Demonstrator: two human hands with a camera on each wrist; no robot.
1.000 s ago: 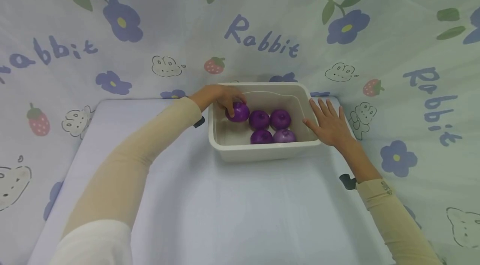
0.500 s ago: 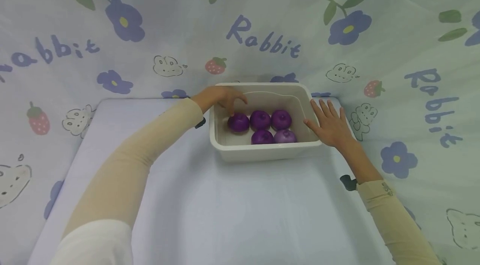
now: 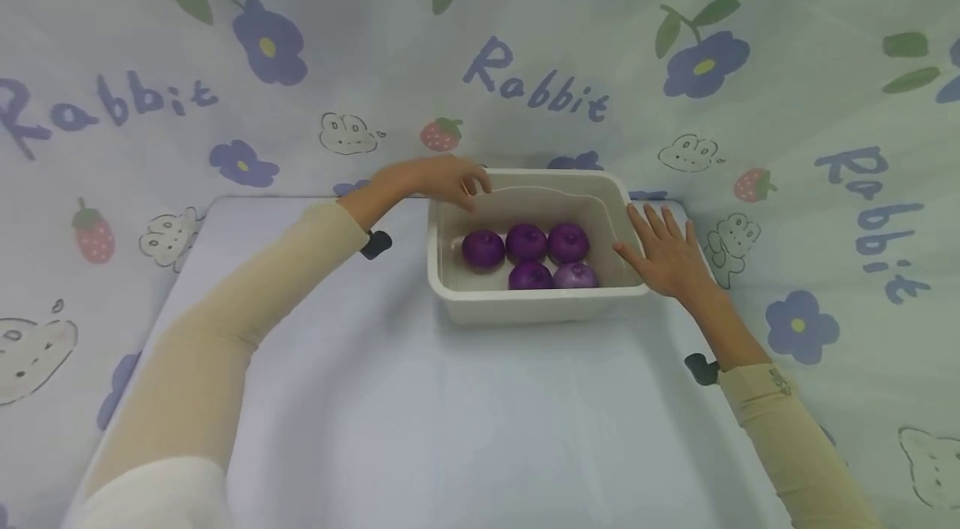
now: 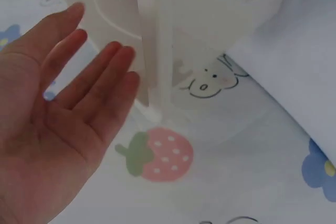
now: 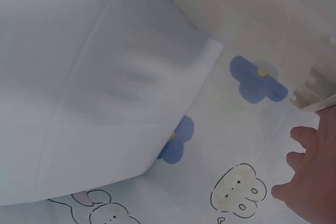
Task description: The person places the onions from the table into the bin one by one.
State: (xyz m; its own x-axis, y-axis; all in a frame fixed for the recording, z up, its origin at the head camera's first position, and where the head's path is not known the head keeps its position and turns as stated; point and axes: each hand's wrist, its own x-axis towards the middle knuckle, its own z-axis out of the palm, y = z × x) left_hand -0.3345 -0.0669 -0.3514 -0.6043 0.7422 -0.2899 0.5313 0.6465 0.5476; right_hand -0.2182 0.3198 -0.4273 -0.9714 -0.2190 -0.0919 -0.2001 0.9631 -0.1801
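Observation:
In the head view a white plastic bin (image 3: 540, 296) holds several purple onions in two rows. The leftmost onion (image 3: 483, 251) sits at the left of the back row, and a paler onion (image 3: 575, 276) lies at the front right, partly behind the near wall. My left hand (image 3: 441, 180) hovers over the bin's back left corner, fingers loosely bent, holding nothing; the left wrist view shows its bare palm (image 4: 73, 108) beside the bin wall. My right hand (image 3: 666, 256) rests with spread fingers against the bin's right rim; the right wrist view catches only part of it.
The bin stands at the back of a table under a white cloth (image 3: 480, 412). Behind the table rises a curtain (image 3: 360, 54) printed with flowers, rabbits and strawberries. A dark wrist camera (image 3: 377, 245) sits on the left wrist, another (image 3: 702, 369) on the right.
My left hand has set the leftmost onion down on the bin floor, let go and risen up and left toward the back corner. The right hand stays at the right rim.

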